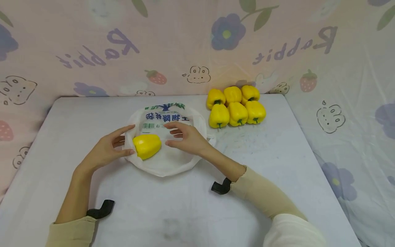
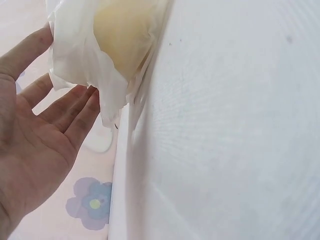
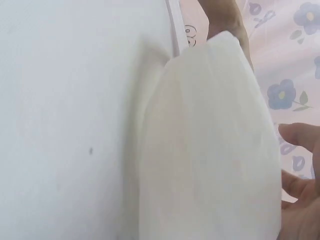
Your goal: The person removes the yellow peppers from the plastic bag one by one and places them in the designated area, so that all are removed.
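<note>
A white plastic bag [image 1: 177,164] lies with its mouth spread wide, dark blue and green print showing at its far side. Inside it at the left is a yellow bell pepper [image 1: 147,146]. My left hand [image 1: 106,149] touches the bag's left edge, thumb and fingers spread apart. In the left wrist view its fingers look fairly straight beside the white plastic, and the pepper shows faintly through. My right hand [image 1: 188,139] hovers over the bag's opening, just right of the pepper, thumb and fingers parted around nothing. The bag's side hides part of it in the right wrist view.
Several yellow bell peppers [image 1: 237,116] stand in two rows at the back right of the white table [image 1: 271,192]. Behind the table hangs a pink printed cloth [image 1: 172,44]. Black curved pieces stick out from both sleeves near the wrists.
</note>
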The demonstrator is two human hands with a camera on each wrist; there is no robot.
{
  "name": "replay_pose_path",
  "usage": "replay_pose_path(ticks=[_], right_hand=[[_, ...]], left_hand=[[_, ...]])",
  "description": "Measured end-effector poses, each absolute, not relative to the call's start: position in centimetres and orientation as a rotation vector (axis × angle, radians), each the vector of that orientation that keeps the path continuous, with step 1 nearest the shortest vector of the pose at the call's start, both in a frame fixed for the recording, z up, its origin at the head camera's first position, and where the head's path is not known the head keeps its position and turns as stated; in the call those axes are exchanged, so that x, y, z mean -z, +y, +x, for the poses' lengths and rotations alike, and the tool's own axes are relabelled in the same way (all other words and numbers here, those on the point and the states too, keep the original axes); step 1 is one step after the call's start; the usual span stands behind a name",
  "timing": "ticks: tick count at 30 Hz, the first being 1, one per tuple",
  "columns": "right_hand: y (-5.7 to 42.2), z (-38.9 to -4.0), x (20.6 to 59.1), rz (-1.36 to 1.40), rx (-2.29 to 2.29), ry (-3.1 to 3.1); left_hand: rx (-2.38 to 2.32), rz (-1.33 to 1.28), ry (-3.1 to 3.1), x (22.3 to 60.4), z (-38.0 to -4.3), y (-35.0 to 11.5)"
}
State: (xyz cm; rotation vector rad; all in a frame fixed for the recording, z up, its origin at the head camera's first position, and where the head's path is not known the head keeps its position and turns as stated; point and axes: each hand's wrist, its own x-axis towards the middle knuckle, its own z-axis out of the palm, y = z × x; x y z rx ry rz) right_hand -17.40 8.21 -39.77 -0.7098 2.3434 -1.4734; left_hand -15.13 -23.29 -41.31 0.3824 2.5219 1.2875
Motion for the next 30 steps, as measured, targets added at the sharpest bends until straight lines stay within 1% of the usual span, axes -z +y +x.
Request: replay_pose_path(ticks=[7, 13, 23, 30], right_hand=[[6.3, -17.1, 39.5, -0.569, 1.384, 2.389], [5.0, -17.0, 40.0, -0.532, 1.272, 2.44], [3.0, -16.8, 40.8, -0.538, 1.214, 2.421], [2.2, -17.0, 41.2, -0.65, 1.144, 2.44]], left_hand=[[-1.283, 0.399, 2.536, 41.4, -15.2, -23.2], [-1.285, 0.387, 2.526, 41.4, -15.3, -23.2], [-1.286, 0.36, 2.503, 41.6, -15.2, -23.2], [-1.268, 0.396, 2.51, 41.7, -15.3, -23.2]])
